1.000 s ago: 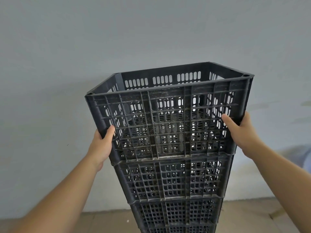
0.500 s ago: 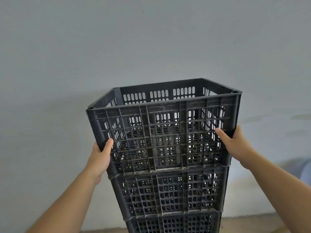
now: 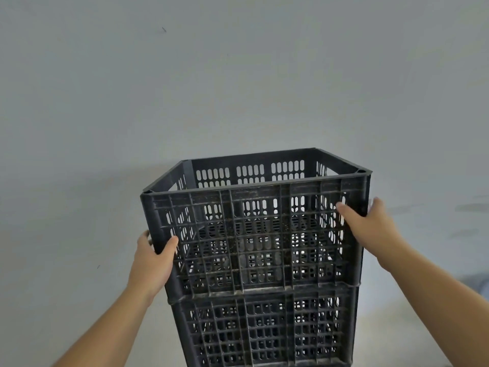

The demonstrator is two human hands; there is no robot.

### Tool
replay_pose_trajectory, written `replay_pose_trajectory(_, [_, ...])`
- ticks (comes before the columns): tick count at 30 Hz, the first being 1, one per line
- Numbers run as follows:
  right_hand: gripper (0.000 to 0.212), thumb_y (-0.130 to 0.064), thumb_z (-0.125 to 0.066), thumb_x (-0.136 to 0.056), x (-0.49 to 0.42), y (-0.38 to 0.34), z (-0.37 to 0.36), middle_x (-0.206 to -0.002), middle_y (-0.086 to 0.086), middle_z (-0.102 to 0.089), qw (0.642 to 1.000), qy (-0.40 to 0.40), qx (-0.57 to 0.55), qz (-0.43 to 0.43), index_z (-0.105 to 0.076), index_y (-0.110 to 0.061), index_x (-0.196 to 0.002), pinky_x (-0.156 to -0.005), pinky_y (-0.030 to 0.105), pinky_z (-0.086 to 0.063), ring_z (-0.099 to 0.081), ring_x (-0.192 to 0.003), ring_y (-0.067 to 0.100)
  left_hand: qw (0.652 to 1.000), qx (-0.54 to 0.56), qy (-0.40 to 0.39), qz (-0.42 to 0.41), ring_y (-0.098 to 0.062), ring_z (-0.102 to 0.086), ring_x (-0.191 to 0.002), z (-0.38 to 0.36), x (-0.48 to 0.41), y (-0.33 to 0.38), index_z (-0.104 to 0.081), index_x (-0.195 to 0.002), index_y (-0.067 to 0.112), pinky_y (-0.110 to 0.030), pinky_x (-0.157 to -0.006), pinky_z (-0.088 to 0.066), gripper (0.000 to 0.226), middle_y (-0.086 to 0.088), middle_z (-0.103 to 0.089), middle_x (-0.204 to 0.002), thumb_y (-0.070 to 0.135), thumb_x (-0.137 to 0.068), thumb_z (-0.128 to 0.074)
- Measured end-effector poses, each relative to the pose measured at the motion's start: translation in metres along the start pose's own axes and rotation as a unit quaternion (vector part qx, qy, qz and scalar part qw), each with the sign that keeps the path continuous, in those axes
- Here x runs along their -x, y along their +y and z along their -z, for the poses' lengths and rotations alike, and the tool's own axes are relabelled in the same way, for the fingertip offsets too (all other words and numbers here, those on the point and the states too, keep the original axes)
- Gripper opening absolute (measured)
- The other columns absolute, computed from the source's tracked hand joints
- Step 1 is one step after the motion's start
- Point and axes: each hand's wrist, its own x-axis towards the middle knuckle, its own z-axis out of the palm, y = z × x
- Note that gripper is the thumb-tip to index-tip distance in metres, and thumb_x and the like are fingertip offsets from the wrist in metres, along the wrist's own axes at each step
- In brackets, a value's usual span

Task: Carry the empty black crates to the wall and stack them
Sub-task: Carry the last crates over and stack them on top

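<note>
An empty black slatted crate (image 3: 254, 234) sits on top of another black crate (image 3: 264, 329), the stack standing close to the pale wall (image 3: 238, 75). My left hand (image 3: 150, 263) grips the top crate's front left corner about halfway up, thumb on the front face and fingers round the side. My right hand (image 3: 370, 226) holds the front right corner higher up, near the rim, with its thumb laid across the front face; it is slightly blurred. The stack's lower part is cut off by the frame's bottom edge.
A strip of light floor (image 3: 383, 335) shows at the bottom right of the stack. A pale bluish object (image 3: 476, 284) sits at the right edge near the wall.
The top crate has come down and now rests squarely on the crate below. My right hand has shifted up the right corner toward the rim; the left hand keeps its hold.
</note>
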Motion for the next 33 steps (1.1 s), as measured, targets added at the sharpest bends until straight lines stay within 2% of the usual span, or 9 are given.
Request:
replay_pose_trajectory(3, [0.076, -0.045, -0.054, -0.094, 0.005, -0.030, 0.012, -0.157, 0.004, -0.024, 0.992, 0.098, -0.004, 0.075, -0.019, -0.013, -0.154, -0.112, 0.047, -0.029, -0.032, -0.141, 0.028, 0.983, -0.054, 0.118, -0.128, -0.032, -0.039, -0.143, 0.010, 0.006, 0.019, -0.023, -0.158, 0.019, -0.054, -0.116, -0.033, 0.079, -0.011, -0.031, -0.160, 0.042, -0.095, -0.065])
replay_pose_trajectory(6, [0.065, -0.040, -0.048, -0.094, 0.015, -0.061, 0.018, -0.157, -0.007, -0.020, 0.969, 0.135, 0.033, 0.204, -0.022, -0.022, -0.152, -0.112, 0.046, -0.033, -0.037, -0.138, 0.025, 0.909, -0.169, 0.188, -0.333, -0.033, -0.031, -0.147, 0.016, 0.017, 0.049, -0.035, -0.152, 0.010, -0.052, -0.118, -0.025, 0.068, -0.016, -0.036, -0.157, 0.029, -0.095, -0.066])
replay_pose_trajectory(9, [0.052, -0.044, -0.043, -0.098, 0.015, -0.096, 0.011, -0.150, -0.003, -0.038, 0.943, 0.073, 0.135, 0.294, -0.035, -0.024, -0.145, -0.103, 0.042, -0.039, -0.046, -0.129, 0.022, 0.870, -0.222, 0.122, -0.422, -0.026, -0.036, -0.146, 0.009, 0.014, 0.084, -0.039, -0.152, 0.015, -0.048, -0.118, -0.027, 0.056, -0.008, -0.042, -0.156, 0.036, -0.102, -0.052])
replay_pose_trajectory(14, [0.056, -0.055, -0.025, -0.100, -0.001, -0.133, -0.016, -0.132, 0.001, -0.057, 0.890, -0.089, 0.307, 0.325, -0.052, -0.019, -0.134, -0.095, 0.041, -0.045, -0.055, -0.114, 0.020, 0.848, -0.332, -0.030, -0.412, -0.018, -0.033, -0.149, -0.016, -0.003, 0.139, -0.034, -0.157, 0.022, -0.047, -0.121, -0.029, 0.062, 0.000, -0.038, -0.162, 0.053, -0.104, -0.027])
replay_pose_trajectory(18, [0.068, -0.060, -0.009, -0.097, -0.017, -0.143, -0.032, -0.091, 0.002, -0.065, 0.855, -0.126, 0.379, 0.332, -0.060, -0.016, -0.089, -0.088, 0.045, -0.050, -0.061, -0.084, 0.019, 0.825, -0.419, -0.110, -0.362, -0.020, -0.043, -0.143, -0.037, -0.017, 0.164, -0.039, -0.156, 0.027, -0.044, -0.116, -0.035, 0.063, 0.002, -0.044, -0.158, 0.059, -0.104, -0.021])
replay_pose_trajectory(22, [0.106, -0.069, 0.016, -0.070, -0.031, -0.132, -0.041, -0.125, 0.009, -0.062, 0.815, -0.179, 0.480, 0.271, -0.061, -0.022, -0.124, -0.097, 0.052, -0.043, -0.058, -0.104, 0.028, 0.812, -0.491, -0.134, -0.286, -0.024, -0.065, -0.112, -0.053, -0.017, 0.168, -0.066, -0.123, 0.029, -0.040, -0.089, -0.048, 0.070, -0.001, -0.072, -0.115, 0.060, -0.103, -0.006])
replay_pose_trajectory(25, [0.097, -0.073, 0.014, -0.067, -0.038, -0.124, -0.048, -0.109, 0.002, -0.064, 0.833, -0.159, 0.467, 0.250, -0.066, -0.024, -0.089, -0.094, 0.055, -0.042, -0.059, -0.097, 0.026, 0.812, -0.490, -0.111, -0.298, -0.022, -0.066, -0.092, -0.055, -0.016, 0.165, -0.064, -0.095, 0.029, -0.037, -0.082, -0.049, 0.067, 0.000, -0.068, -0.089, 0.058, -0.104, -0.004])
replay_pose_trajectory(28, [0.088, -0.071, 0.008, -0.077, -0.042, -0.121, -0.050, -0.120, 0.004, -0.064, 0.837, -0.168, 0.462, 0.238, -0.066, -0.024, -0.090, -0.098, 0.056, -0.041, -0.058, -0.106, 0.027, 0.824, -0.465, -0.107, -0.305, -0.019, -0.063, -0.080, -0.056, -0.016, 0.162, -0.041, -0.068, 0.030, -0.037, -0.079, -0.050, 0.057, 0.006, -0.056, -0.074, 0.055, -0.104, -0.006])
replay_pose_trajectory(33, [0.072, -0.068, 0.000, -0.087, -0.050, -0.118, -0.052, -0.140, 0.005, -0.055, 0.835, -0.166, 0.476, 0.221, -0.055, -0.023, -0.093, -0.105, 0.057, -0.035, -0.051, -0.126, 0.030, 0.821, -0.467, -0.115, -0.307, -0.020, -0.063, -0.082, -0.058, -0.017, 0.163, -0.066, -0.099, 0.023, -0.039, -0.083, -0.052, 0.066, 0.002, -0.065, -0.086, 0.052, -0.105, -0.007])
